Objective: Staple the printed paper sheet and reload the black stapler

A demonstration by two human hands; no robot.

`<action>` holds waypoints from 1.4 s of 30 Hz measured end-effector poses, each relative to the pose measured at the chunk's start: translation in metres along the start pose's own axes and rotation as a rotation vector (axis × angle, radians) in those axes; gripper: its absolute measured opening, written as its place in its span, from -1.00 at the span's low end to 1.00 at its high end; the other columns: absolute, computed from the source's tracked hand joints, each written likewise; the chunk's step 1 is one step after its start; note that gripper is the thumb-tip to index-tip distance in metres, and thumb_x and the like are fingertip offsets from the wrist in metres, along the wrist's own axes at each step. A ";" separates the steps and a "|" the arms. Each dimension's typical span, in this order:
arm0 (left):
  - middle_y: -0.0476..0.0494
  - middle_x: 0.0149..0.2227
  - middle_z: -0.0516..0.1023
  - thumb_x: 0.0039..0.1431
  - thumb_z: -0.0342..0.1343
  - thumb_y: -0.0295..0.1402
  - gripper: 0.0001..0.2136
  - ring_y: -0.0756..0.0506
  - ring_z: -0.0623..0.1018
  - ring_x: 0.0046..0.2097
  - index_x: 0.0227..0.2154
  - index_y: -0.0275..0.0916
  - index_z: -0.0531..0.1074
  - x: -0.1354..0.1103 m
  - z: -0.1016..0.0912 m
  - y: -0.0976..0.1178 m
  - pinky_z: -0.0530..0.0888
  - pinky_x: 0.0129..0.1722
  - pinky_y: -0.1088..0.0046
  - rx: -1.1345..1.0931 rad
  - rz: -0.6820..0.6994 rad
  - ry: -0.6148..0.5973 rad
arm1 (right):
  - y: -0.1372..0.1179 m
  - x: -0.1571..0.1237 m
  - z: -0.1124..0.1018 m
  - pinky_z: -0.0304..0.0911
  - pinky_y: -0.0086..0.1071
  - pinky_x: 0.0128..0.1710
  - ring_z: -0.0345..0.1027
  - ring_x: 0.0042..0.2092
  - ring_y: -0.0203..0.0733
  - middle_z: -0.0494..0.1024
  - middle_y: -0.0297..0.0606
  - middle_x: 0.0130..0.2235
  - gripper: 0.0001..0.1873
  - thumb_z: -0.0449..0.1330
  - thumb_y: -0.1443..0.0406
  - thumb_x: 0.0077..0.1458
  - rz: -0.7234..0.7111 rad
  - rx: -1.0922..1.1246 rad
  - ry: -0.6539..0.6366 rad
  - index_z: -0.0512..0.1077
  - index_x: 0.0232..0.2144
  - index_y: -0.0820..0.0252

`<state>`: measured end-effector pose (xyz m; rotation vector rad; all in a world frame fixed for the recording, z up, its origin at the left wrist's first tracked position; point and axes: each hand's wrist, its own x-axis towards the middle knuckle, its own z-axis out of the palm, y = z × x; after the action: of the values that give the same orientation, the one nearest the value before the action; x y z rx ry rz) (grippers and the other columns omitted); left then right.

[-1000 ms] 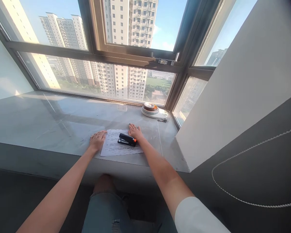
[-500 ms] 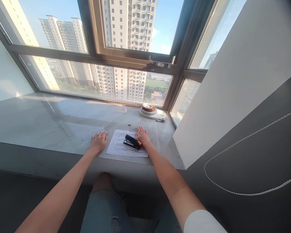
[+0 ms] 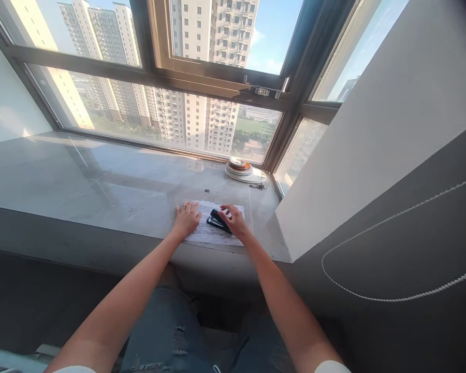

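A printed sheet of paper lies near the front edge of a grey stone window sill. On it rests a black stapler. My left hand lies flat on the paper's left part, fingers stretched out. My right hand is curled over the stapler's right end, fingers wrapped on it; the orange end is hidden under the hand.
A round white and orange stack of plates or lids sits at the sill's back right corner, with a small dark object beside it. A tiny dark bit lies behind the paper. A white wall bounds the right side.
My left hand has moved right from the bare sill onto the paper. My right hand has shifted from beside the stapler to closing over it.
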<state>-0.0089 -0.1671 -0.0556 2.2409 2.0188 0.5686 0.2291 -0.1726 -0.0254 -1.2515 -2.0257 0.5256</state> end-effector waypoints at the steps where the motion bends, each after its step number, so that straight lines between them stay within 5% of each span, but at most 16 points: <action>1: -0.40 0.39 0.25 0.43 -0.13 -0.19 -0.49 -0.44 0.15 0.43 0.36 -0.20 0.26 -0.001 -0.002 0.000 0.02 0.37 -0.27 -0.001 0.004 0.008 | -0.006 -0.005 0.003 0.37 -0.25 -0.03 0.45 0.06 -0.03 0.56 -0.16 0.09 -0.55 0.11 -0.01 0.33 -0.012 -0.041 -0.043 0.43 0.13 0.05; 5: -0.36 0.33 0.34 0.44 -0.12 -0.25 -0.53 -0.40 0.21 0.40 0.34 -0.13 0.24 -0.004 -0.009 0.003 0.05 0.37 -0.24 -0.049 0.035 0.016 | -0.009 -0.015 -0.002 0.36 -0.21 -0.07 0.48 -0.01 0.04 0.60 -0.16 0.01 -0.58 0.24 0.12 0.24 0.039 -0.203 -0.004 0.43 0.12 0.00; 10: -0.35 0.17 0.47 0.44 -0.13 -0.36 -0.60 -0.32 0.51 0.14 0.28 -0.14 0.25 -0.006 -0.017 0.007 0.29 0.26 -0.06 -0.099 0.123 0.043 | 0.039 -0.020 -0.057 0.36 -0.16 -0.09 0.49 -0.05 0.09 0.62 -0.08 -0.06 -0.63 0.20 0.17 0.24 0.233 -0.363 0.304 0.46 0.08 0.06; 15: -0.31 0.07 0.50 0.45 -0.20 -0.43 -0.67 -0.26 0.59 -0.06 0.18 -0.13 0.27 -0.009 -0.017 0.010 0.49 -0.12 0.21 -0.103 0.172 0.069 | 0.072 -0.027 -0.091 0.35 -0.12 -0.04 0.52 -0.08 0.09 0.66 -0.12 -0.14 -0.69 0.28 0.19 0.15 0.270 -0.417 0.178 0.54 -0.04 0.06; 21: -0.31 0.10 0.46 0.44 -0.20 -0.47 -0.73 -0.18 0.61 -0.14 0.10 -0.14 0.24 -0.010 -0.017 0.005 0.39 -0.37 0.41 -0.252 0.178 0.113 | 0.072 -0.029 -0.093 0.36 -0.18 -0.10 0.54 -0.13 0.03 0.68 -0.25 -0.18 -0.71 0.34 0.20 0.09 0.227 -0.347 0.093 0.57 -0.09 -0.02; 30: -0.24 0.00 0.52 0.41 -0.10 -0.37 -0.80 -0.20 0.56 -0.13 0.04 -0.12 0.25 -0.003 -0.016 -0.002 0.42 -0.23 0.36 -0.437 0.137 0.123 | 0.072 -0.028 -0.099 0.38 -0.16 -0.05 0.55 -0.11 -0.01 0.69 -0.28 -0.17 -0.67 0.36 0.24 0.02 0.144 -0.218 0.020 0.60 -0.10 0.00; 35: -0.24 0.01 0.52 0.38 -0.06 -0.36 -0.78 -0.21 0.55 -0.12 0.05 -0.13 0.28 -0.003 -0.017 -0.001 0.44 -0.19 0.33 -0.466 0.110 0.098 | 0.059 -0.025 -0.097 0.38 -0.18 -0.05 0.54 -0.12 -0.02 0.69 -0.30 -0.18 -0.67 0.35 0.08 0.05 0.161 -0.155 0.010 0.61 -0.12 -0.01; 42: -0.20 -0.10 0.55 0.35 -0.04 -0.32 -0.77 -0.22 0.53 -0.12 0.03 -0.13 0.30 -0.003 -0.019 -0.001 0.44 -0.11 0.28 -0.525 0.088 0.090 | 0.049 0.006 -0.096 0.32 -0.24 -0.17 0.49 -0.21 -0.02 0.63 -0.16 -0.39 -0.33 -0.07 -0.14 0.34 0.360 -0.130 0.110 0.55 -0.54 0.09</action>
<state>-0.0162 -0.1732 -0.0390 2.0099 1.5638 1.0781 0.3277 -0.1466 0.0106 -1.7013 -1.7742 0.4828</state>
